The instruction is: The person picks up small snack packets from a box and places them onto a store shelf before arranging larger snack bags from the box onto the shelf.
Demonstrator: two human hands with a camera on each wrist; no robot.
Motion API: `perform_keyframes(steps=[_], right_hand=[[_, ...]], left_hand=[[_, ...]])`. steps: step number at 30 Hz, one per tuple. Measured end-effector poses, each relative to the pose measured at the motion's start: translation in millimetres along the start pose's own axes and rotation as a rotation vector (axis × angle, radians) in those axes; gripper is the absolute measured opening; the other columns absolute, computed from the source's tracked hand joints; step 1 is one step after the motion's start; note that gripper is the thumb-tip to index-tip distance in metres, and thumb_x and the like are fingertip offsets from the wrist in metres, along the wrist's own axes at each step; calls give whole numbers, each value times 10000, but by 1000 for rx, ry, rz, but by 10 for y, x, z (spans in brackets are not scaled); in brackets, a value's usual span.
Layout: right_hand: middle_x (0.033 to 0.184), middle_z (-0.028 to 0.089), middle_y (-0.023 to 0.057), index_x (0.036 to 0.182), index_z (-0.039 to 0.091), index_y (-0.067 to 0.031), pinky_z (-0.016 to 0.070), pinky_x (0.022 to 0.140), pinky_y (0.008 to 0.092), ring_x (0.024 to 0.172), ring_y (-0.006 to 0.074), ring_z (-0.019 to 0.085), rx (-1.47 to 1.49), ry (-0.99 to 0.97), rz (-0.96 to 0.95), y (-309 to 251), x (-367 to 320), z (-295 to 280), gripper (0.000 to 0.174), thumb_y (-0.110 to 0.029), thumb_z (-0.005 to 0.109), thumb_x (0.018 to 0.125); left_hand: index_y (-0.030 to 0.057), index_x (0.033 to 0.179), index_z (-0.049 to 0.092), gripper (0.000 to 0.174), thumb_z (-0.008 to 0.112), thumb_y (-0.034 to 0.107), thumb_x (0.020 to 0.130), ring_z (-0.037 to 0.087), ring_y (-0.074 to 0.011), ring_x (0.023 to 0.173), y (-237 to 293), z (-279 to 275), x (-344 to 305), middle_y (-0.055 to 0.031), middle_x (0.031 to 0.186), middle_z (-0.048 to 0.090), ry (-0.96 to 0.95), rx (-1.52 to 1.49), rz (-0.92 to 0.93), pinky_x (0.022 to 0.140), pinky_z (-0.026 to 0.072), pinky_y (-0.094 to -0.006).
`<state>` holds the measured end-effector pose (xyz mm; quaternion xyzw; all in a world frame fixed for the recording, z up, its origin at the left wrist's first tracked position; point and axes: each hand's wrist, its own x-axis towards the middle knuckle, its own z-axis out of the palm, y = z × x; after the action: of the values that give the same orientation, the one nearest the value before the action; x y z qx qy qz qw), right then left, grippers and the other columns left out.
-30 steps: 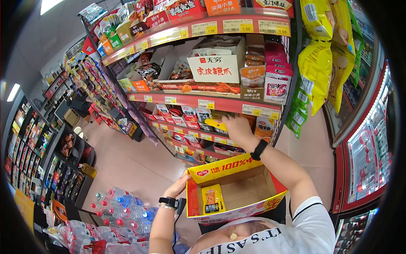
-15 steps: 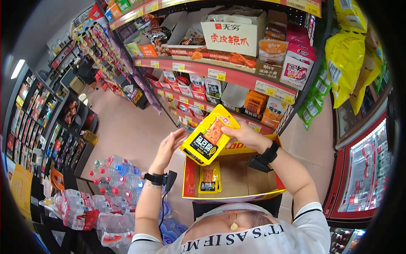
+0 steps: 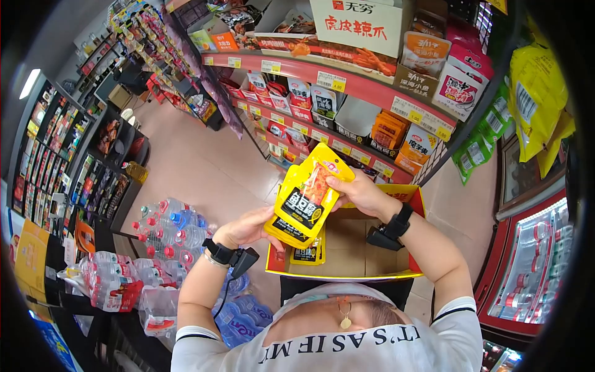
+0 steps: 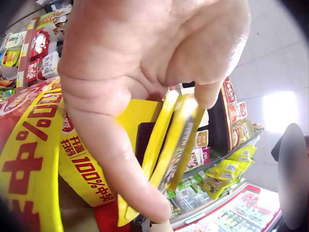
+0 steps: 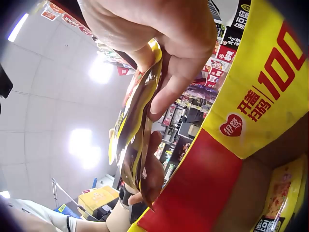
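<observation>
A small stack of yellow fish tofu packets (image 3: 305, 199) is held up between both hands, over the left part of an open yellow and red cardboard box (image 3: 365, 254). My right hand (image 3: 364, 195) pinches the stack near its upper right corner, thumb on the front. At the lower left edge, my left hand (image 3: 248, 228) grips it; the left wrist view shows several packet edges (image 4: 176, 140) between thumb and fingers. Inside the box lies another fish tofu packet (image 5: 281, 195), partly covered by the stack in the head view.
A snack shelf (image 3: 297, 65) with price tags stands in front, including orange packets (image 3: 389, 130). Yellow snack bags (image 3: 536, 102) hang at right, beside a red-framed drinks fridge (image 3: 527, 266). Bottled drinks (image 3: 176, 229) stand on the floor at left.
My right hand has brought packets from the shelf back over the box. My left hand has left the box's side and taken hold of the stack's lower left edge. The view has shifted.
</observation>
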<state>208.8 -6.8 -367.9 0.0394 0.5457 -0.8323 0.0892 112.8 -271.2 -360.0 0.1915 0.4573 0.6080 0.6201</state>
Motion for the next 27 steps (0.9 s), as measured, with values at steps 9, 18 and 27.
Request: perform_keyframes(steps=[9,18,27], right_hand=[[947,631,63,1100,532,-5,551,617,276,795,134,640,-180,158,-67,-12,44,-130,317,-156,627,838],[923,631,46,1078,547,-20,510,588,246,763,117,623,-122,159,17,64,65,-168,316,-156,652,813],[897,628,21,1127,539,-3,493,561,237,743,88,598,-388,18,163,35,68,-311,363,-140,646,809]], left_hand=[[41,1252,418,434,544,260,899,583,-194,995,-42,32,-25,-93,1145,562,267,232,-8,683,557,-317],[59,1253,433,419,493,307,921,603,-186,951,-80,36,-59,-85,1100,591,359,171,48,671,560,-311],[24,1255,432,429,503,269,910,594,-146,913,-19,131,-16,-79,1067,599,352,391,-100,604,536,-250]])
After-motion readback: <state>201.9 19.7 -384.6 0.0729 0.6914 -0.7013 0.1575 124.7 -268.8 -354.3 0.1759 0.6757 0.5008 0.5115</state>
